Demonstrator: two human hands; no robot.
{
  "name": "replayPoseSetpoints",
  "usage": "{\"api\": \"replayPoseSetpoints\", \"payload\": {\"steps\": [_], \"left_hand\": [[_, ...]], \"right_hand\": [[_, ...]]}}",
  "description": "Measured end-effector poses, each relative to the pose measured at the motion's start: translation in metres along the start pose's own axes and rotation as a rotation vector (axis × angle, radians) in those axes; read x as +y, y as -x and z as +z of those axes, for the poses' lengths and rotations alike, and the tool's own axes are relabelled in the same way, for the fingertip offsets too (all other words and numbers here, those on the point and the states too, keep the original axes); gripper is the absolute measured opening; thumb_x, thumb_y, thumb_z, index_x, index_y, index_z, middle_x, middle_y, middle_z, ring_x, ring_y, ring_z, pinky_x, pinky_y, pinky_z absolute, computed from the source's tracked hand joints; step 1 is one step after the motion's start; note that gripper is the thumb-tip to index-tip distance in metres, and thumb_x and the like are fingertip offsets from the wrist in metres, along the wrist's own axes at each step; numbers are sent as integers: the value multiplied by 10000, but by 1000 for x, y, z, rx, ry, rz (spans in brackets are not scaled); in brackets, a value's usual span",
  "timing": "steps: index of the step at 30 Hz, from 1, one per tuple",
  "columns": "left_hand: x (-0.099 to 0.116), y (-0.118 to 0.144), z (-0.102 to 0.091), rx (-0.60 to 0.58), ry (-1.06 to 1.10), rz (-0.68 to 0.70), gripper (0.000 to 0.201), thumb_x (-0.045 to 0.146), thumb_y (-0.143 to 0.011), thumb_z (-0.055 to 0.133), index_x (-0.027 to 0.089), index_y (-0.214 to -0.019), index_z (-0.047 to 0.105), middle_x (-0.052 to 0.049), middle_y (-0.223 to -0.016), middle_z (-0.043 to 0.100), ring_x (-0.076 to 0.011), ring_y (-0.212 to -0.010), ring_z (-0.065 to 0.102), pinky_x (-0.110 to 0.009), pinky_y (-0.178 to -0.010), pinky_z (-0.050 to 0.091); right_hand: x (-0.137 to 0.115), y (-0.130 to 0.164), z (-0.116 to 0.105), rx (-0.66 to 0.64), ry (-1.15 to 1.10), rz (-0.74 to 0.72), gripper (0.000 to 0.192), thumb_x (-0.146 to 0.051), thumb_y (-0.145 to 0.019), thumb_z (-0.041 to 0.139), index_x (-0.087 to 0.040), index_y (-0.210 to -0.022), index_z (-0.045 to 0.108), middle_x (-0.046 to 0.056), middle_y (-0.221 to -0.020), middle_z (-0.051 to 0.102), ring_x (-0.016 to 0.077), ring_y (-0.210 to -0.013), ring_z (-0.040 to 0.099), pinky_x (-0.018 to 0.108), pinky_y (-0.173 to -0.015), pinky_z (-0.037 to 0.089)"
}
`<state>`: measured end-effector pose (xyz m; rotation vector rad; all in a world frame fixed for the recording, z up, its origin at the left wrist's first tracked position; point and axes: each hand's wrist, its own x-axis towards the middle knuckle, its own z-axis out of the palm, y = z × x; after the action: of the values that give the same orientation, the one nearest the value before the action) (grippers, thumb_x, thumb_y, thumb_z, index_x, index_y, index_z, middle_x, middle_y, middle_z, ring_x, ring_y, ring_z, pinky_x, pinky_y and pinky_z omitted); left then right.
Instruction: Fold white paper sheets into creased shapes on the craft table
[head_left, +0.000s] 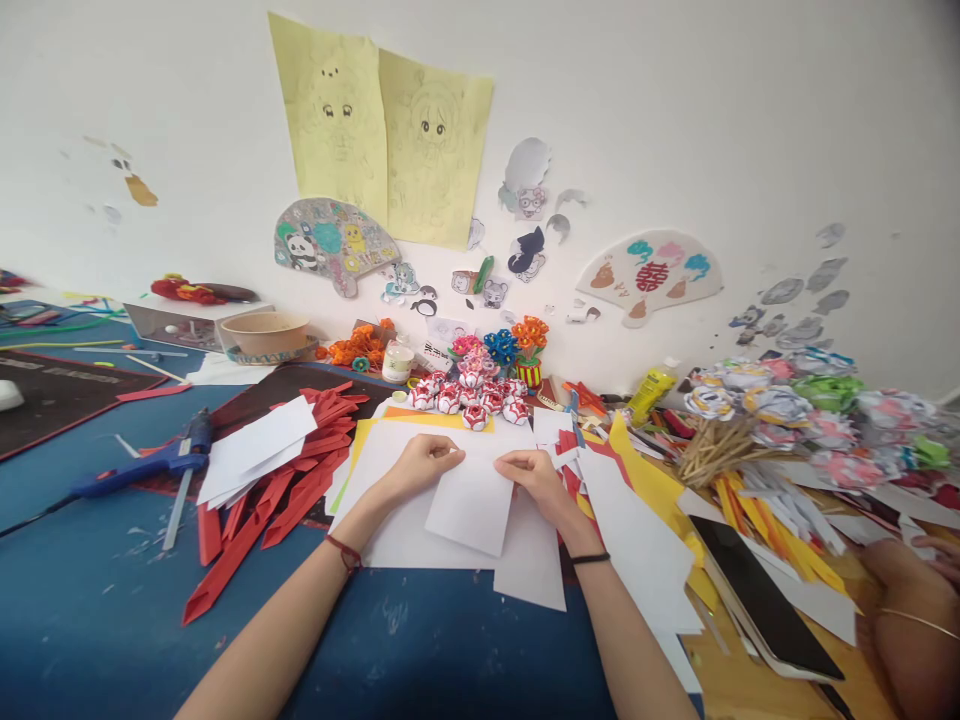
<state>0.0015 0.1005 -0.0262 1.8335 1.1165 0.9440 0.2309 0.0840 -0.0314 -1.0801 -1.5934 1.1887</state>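
A small white sheet of paper hangs tilted between my two hands over the middle of the table. My left hand pinches its upper left corner, thumb against fingers. At the upper right corner, my right hand pinches the same sheet. Beneath it lie larger white sheets, with yellow paper showing at their back edge. Just beyond my hands sits a cluster of red-and-white folded paper flowers.
Folded red paper strips and white cards lie left, near a blue glue gun. To the right are a phone, yellow paper and paper flowers on stems. Another person's arm rests at far right.
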Motion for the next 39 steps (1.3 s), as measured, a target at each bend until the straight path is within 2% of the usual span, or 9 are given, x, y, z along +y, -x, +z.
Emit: {"api": "replayPoseSetpoints", "payload": {"steps": [3,7,13,17,19,23,29,32,39], "left_hand": [[7,4,0,-114,10,13,356,462,-795,558,134,-687,646,23,-572,494,-110,-560,395,-233,-528,278],[15,6,3,-140,6,42,322,424,-781,577,140,-638,626,25,-572,490,-109,-570,392,-234,-545,286],[7,1,-13,47,141,-13,273,385,-737,618,142,-615,591,14,-624,529,-116,-605,441,-232,-555,307],[0,0,-30,243,225,-41,283,377,-729,630,150,-590,533,35,-587,449,-98,-568,388,-230,-527,257],[0,0,-32,290,260,-30,301,389,-739,626,154,-588,515,38,-584,424,-95,-567,372,-230,-527,245],[6,1,-21,216,288,-31,345,452,-760,608,156,-609,519,32,-598,429,-96,-567,362,-234,-531,244],[7,1,-8,194,337,-88,452,511,-761,604,177,-533,402,49,-509,327,-80,-488,273,-252,-488,169],[2,1,-10,207,375,-112,462,509,-751,624,180,-525,392,49,-493,342,-76,-473,280,-253,-480,169],[-4,-1,-4,128,529,-179,467,500,-744,656,175,-519,408,51,-476,367,-72,-452,321,-240,-469,215]], "right_hand": [[-4,1,1,-148,76,14,211,-370,-737,692,-164,-744,736,35,-753,705,169,-685,591,263,-643,426],[-4,-1,3,-171,131,-7,173,-335,-718,682,-168,-699,726,24,-715,697,162,-654,582,255,-614,425],[1,-3,-7,-162,4,8,160,-310,-721,649,-162,-675,692,0,-570,635,124,-494,538,245,-511,418],[6,-4,-12,-24,-39,4,188,-326,-707,660,-148,-646,671,17,-546,628,122,-454,537,247,-474,413],[7,-4,-9,34,-45,-13,224,-363,-734,652,-148,-672,674,22,-571,634,120,-471,543,246,-485,413],[2,-3,3,16,-89,-21,337,-479,-817,586,-161,-788,693,36,-676,664,137,-556,576,253,-541,445],[-13,3,7,-59,-168,-20,491,-567,-801,605,-214,-1139,652,85,-1053,687,210,-863,642,288,-696,505],[-18,5,6,-74,-202,-1,560,-614,-814,562,-218,-1207,616,92,-1062,685,225,-917,643,302,-729,509],[-16,6,9,-163,-200,-21,719,-735,-710,579,-194,-1181,633,112,-983,699,256,-932,640,306,-701,507]]}}
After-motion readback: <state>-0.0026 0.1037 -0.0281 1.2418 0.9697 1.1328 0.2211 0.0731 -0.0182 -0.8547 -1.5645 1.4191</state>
